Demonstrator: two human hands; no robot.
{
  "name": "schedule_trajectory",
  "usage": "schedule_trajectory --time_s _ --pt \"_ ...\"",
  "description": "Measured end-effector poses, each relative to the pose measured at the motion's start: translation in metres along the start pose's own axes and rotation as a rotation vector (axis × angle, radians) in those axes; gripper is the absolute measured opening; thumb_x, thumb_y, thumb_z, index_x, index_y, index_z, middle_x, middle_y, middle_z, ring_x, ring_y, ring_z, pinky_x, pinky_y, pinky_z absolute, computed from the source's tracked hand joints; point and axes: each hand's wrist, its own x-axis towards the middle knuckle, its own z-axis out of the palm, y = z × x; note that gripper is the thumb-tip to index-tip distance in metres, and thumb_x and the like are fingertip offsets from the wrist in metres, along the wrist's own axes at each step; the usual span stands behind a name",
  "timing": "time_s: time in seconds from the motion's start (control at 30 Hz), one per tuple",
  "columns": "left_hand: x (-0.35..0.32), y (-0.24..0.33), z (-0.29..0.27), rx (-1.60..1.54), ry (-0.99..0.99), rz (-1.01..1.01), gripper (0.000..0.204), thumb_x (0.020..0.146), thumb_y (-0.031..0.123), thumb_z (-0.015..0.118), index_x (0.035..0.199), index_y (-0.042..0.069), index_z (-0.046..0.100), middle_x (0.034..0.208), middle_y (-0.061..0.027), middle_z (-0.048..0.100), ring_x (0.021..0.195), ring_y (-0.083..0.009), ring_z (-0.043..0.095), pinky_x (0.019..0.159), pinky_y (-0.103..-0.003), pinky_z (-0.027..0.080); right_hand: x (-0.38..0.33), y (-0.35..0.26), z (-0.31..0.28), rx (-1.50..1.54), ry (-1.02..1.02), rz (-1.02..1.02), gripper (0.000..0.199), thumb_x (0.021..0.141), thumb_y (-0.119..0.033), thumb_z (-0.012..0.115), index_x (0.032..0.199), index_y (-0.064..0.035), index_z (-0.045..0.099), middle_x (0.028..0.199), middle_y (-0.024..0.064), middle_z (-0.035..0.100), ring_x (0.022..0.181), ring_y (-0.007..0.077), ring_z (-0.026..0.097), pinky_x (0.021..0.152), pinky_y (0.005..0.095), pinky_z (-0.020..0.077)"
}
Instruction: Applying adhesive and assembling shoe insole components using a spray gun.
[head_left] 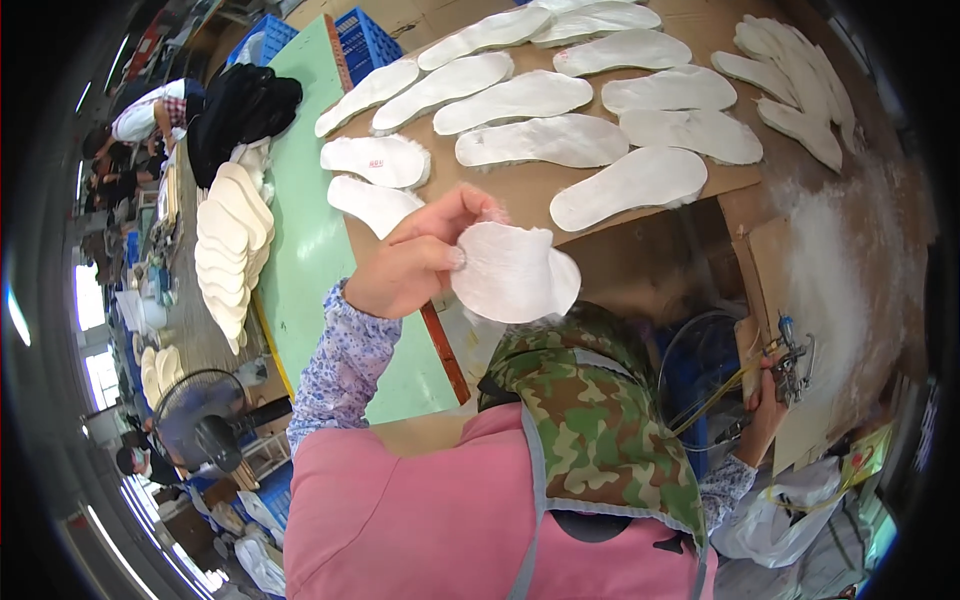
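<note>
Brown surface [530, 188], twelve o'clock. Left grip [400, 268] pinches insole [510, 278]: likely light, soft; hold by edge. Right grip [767, 408] clasps spray gun [791, 362].

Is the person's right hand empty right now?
No, the right hand is holding a metal spray gun, near the picture's right side.

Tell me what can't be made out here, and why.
All in the head view:
Far side of the white piece in the left hand: hidden by its near face.
Exact grip of the right hand: small, partly covered by the spray gun.
Hands of the co-worker in white: too small.
</note>
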Motion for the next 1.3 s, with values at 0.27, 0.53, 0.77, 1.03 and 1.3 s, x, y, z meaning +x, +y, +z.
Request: schedule_trajectory --time_s 0.27,0.53,0.77,1.03,1.3 --pt "0.044 -0.022 -0.146 0.240 0.184 -0.136 0.037 0.075 0.011 0.049 0.112 0.009 0.049 0.103 0.0001 0.053 0.099 -0.0119 0.052 0.082 -0.029 0.045 -0.019 0.009 0.009 -0.009 0.080 0.033 0.025 0.090 -0.008 0.058 0.115 -0.0043 0.059 0.093 -0.0007 0.064 0.048 0.0005 0.034 0.042 0.0178 0.0288" --pt "0.077 -0.047 -0.230 0.660 0.459 -0.198 0.038 0.069 -0.002 0.040 0.101 0.008 0.059 0.091 -0.0031 0.059 0.088 -0.0120 0.056 0.077 -0.025 0.045 -0.031 0.026 0.006 -0.037 0.159 0.119 0.028 0.089 -0.008 0.059 0.117 -0.0046 0.058 0.095 -0.0011 0.064 0.047 0.0009 0.035 0.041 0.0180 0.0293" --pt "0.088 -0.048 -0.231 0.701 0.519 -0.132 0.046 0.075 -0.004 0.036 0.111 0.003 0.063 0.095 -0.0101 0.063 0.087 -0.0166 0.058 0.084 -0.026 0.045 -0.027 0.029 0.009 -0.049 0.134 0.098 0.030 0.090 -0.008 0.058 0.119 -0.0040 0.057 0.096 -0.0005 0.065 0.048 0.0011 0.035 0.042 0.0182 0.0288" --pt "0.091 -0.028 -0.245 0.915 0.809 0.068 0.042 0.076 0.006 0.039 0.110 0.003 0.064 0.102 -0.0132 0.061 0.093 -0.0191 0.056 0.086 -0.028 0.044 -0.016 0.027 0.005 -0.025 0.143 0.111 0.027 0.090 -0.005 0.057 0.117 -0.0039 0.058 0.095 -0.0001 0.065 0.047 -0.0002 0.037 0.040 0.0168 0.0290" --pt "0.188 -0.038 -0.150 0.791 0.605 0.341 0.036 0.075 0.001 0.042 0.105 0.000 0.061 0.093 -0.0060 0.057 0.081 -0.0131 0.052 0.077 -0.025 0.044 -0.005 0.007 -0.024 -0.037 0.168 0.067 0.024 0.089 -0.007 0.058 0.113 -0.0037 0.058 0.094 0.0007 0.064 0.049 0.0015 0.042 0.040 0.0174 0.0309"
